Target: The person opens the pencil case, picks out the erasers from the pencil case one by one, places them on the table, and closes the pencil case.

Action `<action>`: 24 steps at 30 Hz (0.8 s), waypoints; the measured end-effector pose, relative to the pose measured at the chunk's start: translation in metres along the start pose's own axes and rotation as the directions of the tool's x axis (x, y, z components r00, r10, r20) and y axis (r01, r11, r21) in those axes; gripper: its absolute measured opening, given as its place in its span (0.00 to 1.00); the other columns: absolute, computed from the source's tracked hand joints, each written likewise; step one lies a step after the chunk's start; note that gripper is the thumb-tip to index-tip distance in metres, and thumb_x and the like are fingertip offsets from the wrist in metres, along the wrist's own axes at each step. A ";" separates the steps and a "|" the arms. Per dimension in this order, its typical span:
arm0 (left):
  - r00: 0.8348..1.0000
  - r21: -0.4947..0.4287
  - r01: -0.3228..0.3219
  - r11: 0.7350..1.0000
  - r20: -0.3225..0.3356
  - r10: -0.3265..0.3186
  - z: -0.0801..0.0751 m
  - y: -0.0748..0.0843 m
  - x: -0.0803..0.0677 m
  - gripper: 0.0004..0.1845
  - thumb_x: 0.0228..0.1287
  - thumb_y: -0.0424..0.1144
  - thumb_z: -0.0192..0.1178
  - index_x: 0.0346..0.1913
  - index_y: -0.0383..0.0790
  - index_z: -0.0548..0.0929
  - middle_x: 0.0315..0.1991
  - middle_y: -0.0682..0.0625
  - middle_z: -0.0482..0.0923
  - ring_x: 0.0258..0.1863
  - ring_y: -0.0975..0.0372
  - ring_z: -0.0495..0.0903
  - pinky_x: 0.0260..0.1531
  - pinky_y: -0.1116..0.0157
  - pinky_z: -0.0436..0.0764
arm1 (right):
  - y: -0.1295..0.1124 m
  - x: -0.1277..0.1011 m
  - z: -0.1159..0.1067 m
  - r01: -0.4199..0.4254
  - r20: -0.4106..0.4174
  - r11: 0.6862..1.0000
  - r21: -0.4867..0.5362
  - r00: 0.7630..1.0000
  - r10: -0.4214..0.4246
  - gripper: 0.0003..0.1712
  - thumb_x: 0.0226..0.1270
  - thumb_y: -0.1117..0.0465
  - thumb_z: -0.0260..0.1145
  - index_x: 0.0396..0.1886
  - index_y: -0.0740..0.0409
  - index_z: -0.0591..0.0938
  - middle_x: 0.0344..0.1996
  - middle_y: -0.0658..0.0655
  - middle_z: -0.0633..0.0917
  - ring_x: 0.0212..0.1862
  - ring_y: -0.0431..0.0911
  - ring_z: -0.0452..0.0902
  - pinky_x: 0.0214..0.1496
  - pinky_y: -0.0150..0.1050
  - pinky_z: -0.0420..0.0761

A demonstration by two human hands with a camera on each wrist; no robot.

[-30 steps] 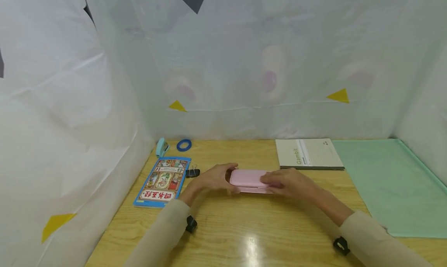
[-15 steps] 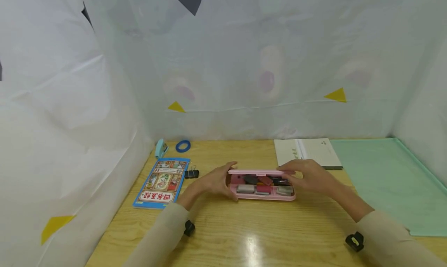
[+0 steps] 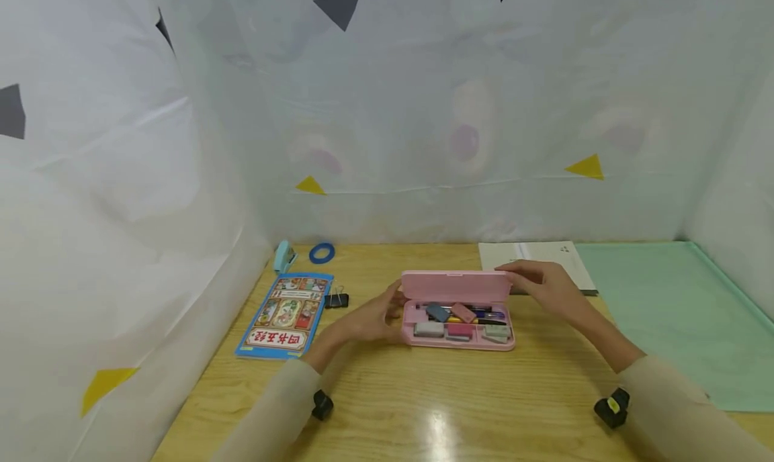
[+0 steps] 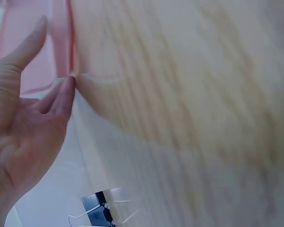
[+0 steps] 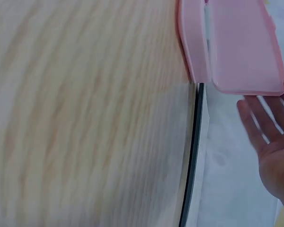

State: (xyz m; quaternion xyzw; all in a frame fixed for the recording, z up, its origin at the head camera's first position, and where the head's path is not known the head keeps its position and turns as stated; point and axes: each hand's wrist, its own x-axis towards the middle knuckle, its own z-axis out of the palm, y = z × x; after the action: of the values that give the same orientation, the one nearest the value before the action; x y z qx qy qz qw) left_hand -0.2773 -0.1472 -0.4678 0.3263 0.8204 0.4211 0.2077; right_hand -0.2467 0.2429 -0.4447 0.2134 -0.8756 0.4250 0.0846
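Hands [image 3: 369, 317] [image 3: 541, 287] flat-fingered touch pencil case [image 3: 457, 314]; notebook [image 3: 547, 255] behind, book [image 3: 284, 314] left.

A study desk set up as a recording booth: a wooden table [image 3: 387, 408] hung round with white sheeting [image 3: 121, 146], holding a book [image 3: 284, 314], notebook [image 3: 544, 255], stapler [image 3: 282, 256] and tape [image 3: 322, 252].

A pink pencil case [image 3: 457, 311] lies on a light wood-grain tabletop [image 3: 423, 408], near a blue picture book [image 3: 284, 314], a blue tape ring [image 3: 322, 252] and a mint-green mat [image 3: 677, 307].
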 end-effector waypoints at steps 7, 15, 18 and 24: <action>0.997 -0.028 0.056 0.998 -0.044 -0.057 -0.003 0.003 -0.004 0.67 0.63 0.37 0.76 0.85 0.47 0.30 0.76 0.45 0.65 0.73 0.53 0.69 0.71 0.55 0.70 | 0.010 0.010 0.002 -0.169 -0.004 0.983 0.071 0.986 0.169 0.20 0.82 0.55 0.61 0.59 0.68 0.83 0.46 0.67 0.89 0.41 0.52 0.90 0.42 0.41 0.88; 0.997 0.059 0.081 0.995 -0.015 -0.081 -0.001 0.001 -0.006 0.58 0.67 0.43 0.73 0.86 0.53 0.40 0.78 0.46 0.64 0.73 0.53 0.69 0.71 0.55 0.70 | 0.021 0.012 0.016 -0.310 0.012 0.951 0.014 0.951 0.310 0.14 0.79 0.61 0.64 0.50 0.69 0.86 0.38 0.64 0.91 0.32 0.48 0.89 0.32 0.36 0.85; 0.997 0.114 0.073 0.991 0.014 -0.075 -0.002 0.001 -0.006 0.52 0.69 0.45 0.71 0.85 0.50 0.48 0.79 0.46 0.63 0.73 0.53 0.70 0.71 0.55 0.70 | 0.019 0.010 0.015 -0.310 0.013 0.951 0.012 0.951 0.310 0.13 0.77 0.62 0.66 0.47 0.69 0.87 0.36 0.64 0.91 0.30 0.49 0.89 0.30 0.37 0.85; 0.995 0.114 0.094 0.989 0.030 -0.098 -0.005 0.000 -0.006 0.50 0.68 0.47 0.71 0.84 0.48 0.53 0.79 0.49 0.63 0.74 0.54 0.69 0.71 0.56 0.69 | 0.009 0.006 0.008 -0.266 -0.030 0.964 -0.014 0.964 0.266 0.11 0.75 0.62 0.67 0.46 0.68 0.88 0.37 0.64 0.90 0.30 0.51 0.89 0.30 0.39 0.85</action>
State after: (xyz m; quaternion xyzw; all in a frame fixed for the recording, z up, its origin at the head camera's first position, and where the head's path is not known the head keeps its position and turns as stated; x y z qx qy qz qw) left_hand -0.2763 -0.1548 -0.4647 0.3049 0.8539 0.3577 0.2236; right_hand -0.2555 0.2396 -0.4547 0.0873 -0.8989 0.4274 0.0407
